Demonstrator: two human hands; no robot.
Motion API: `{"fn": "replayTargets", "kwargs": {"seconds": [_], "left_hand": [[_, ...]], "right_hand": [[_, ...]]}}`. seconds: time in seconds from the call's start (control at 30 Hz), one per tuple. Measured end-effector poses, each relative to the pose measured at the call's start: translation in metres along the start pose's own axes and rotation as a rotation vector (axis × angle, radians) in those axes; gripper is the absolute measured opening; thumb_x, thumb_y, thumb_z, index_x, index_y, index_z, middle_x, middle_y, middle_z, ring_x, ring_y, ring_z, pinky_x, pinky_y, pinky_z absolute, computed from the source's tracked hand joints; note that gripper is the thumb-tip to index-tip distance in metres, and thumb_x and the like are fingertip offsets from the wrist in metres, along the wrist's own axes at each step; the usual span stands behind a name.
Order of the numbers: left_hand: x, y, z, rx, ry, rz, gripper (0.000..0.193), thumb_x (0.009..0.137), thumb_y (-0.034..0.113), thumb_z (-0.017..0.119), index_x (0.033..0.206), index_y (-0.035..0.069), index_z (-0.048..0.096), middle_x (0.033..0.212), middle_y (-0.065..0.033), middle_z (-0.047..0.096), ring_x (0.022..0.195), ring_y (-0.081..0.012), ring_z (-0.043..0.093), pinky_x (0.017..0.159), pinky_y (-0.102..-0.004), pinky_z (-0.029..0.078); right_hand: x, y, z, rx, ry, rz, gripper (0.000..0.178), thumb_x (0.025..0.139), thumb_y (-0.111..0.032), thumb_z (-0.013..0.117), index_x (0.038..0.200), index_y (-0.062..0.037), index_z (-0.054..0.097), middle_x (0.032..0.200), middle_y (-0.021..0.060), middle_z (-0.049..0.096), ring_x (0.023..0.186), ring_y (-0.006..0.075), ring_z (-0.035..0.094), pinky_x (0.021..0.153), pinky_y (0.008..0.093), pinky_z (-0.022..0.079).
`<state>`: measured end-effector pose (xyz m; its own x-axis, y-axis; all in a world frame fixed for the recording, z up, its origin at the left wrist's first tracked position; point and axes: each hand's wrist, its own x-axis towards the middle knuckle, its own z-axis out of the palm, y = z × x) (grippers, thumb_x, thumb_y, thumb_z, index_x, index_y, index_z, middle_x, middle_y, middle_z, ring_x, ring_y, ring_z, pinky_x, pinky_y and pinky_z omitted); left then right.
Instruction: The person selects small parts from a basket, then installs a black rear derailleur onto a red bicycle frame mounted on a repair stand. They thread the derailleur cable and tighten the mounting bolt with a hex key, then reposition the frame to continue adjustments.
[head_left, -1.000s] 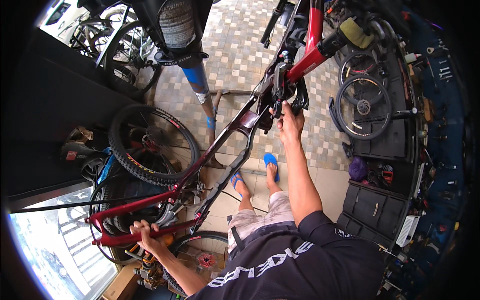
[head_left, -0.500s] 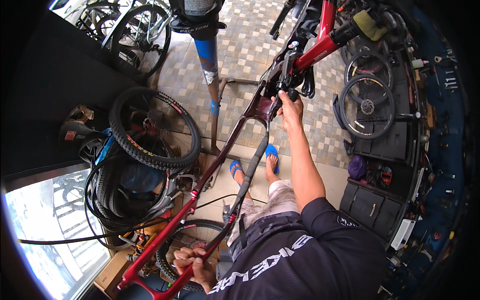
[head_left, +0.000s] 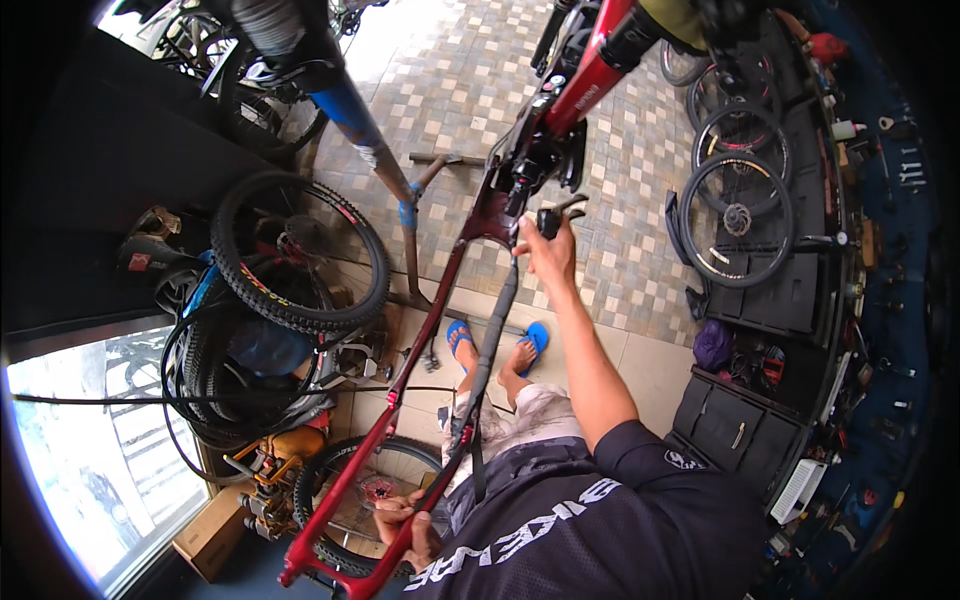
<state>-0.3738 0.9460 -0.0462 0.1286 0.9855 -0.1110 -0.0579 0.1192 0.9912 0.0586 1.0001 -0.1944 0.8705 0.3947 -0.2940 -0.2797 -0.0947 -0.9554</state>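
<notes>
A dark red bicycle frame (head_left: pixel 432 322) slants across the middle, its rear end low and towards me. My right hand (head_left: pixel 550 258) is closed on a small black part with a pronged, lever-like end (head_left: pixel 556 216), whose exact kind I cannot make out. That hand is beside the frame, just below the black shock and linkage area (head_left: pixel 540 160). My left hand (head_left: pixel 408 528) is curled around the frame's rear stay at the lower end. Black padding covers the nearer stay (head_left: pixel 496 325). A long black cable (head_left: pixel 120 400) runs out to the left from near the frame.
A blue repair stand post (head_left: pixel 345 115) rises at upper left. A loose tyred wheel (head_left: pixel 228 255) leans over coiled tyres and cables on the left. Another wheel (head_left: pixel 318 470) stands behind the frame's rear. Wheels (head_left: pixel 787 210) and a wall of tools (head_left: pixel 905 300) line the right.
My right hand has drawn back from the shock area towards me, and the pronged black part now shows in it. My left hand stays on the rear stay. The whole view has shifted.
</notes>
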Motion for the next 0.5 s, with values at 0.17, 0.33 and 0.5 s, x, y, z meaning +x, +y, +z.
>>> {"fn": "replayTargets", "kwargs": {"seconds": [0.17, 0.33, 0.5], "left_hand": [[0.004, 0.008, 0.01, 0.076, -0.002, -0.047, 0.028, 0.073, 0.008, 0.066, 0.086, 0.008, 0.041, 0.091, -0.0047, 0.037, 0.085, -0.0156, 0.044, 0.094, -0.0459, 0.053], [0.007, -0.003, 0.024, 0.192, 0.005, -0.062, 0.022, 0.075, 0.005, 0.061, 0.086, 0.007, 0.042, 0.09, -0.0044, 0.038, 0.084, -0.015, 0.043, 0.1, -0.0484, 0.05], [-0.004, -0.013, 0.031, 0.242, 0.054, -0.071, 0.023, 0.079, 0.007, 0.065, 0.089, 0.007, 0.044, 0.089, -0.0025, 0.04, 0.082, -0.0126, 0.043, 0.085, -0.0352, 0.048]], "right_hand": [[-0.04, 0.098, -0.004, 0.234, 0.251, 0.293, 0.045, 0.092, -0.026, 0.075, 0.12, 0.0004, 0.052, 0.092, 0.011, 0.064, 0.063, 0.0207, 0.068, 0.049, 0.0325, 0.058], [-0.058, 0.135, 0.014, 0.83, -0.028, 0.719, 0.038, 0.095, -0.045, 0.07, 0.11, -0.0119, 0.061, 0.081, 0.0058, 0.063, 0.063, 0.0187, 0.061, 0.057, 0.0307, 0.055], [-0.066, 0.142, 0.024, 1.211, -0.032, 0.911, 0.039, 0.095, -0.051, 0.066, 0.104, -0.0131, 0.064, 0.076, 0.007, 0.066, 0.071, 0.0239, 0.068, 0.066, 0.0406, 0.058]]}}
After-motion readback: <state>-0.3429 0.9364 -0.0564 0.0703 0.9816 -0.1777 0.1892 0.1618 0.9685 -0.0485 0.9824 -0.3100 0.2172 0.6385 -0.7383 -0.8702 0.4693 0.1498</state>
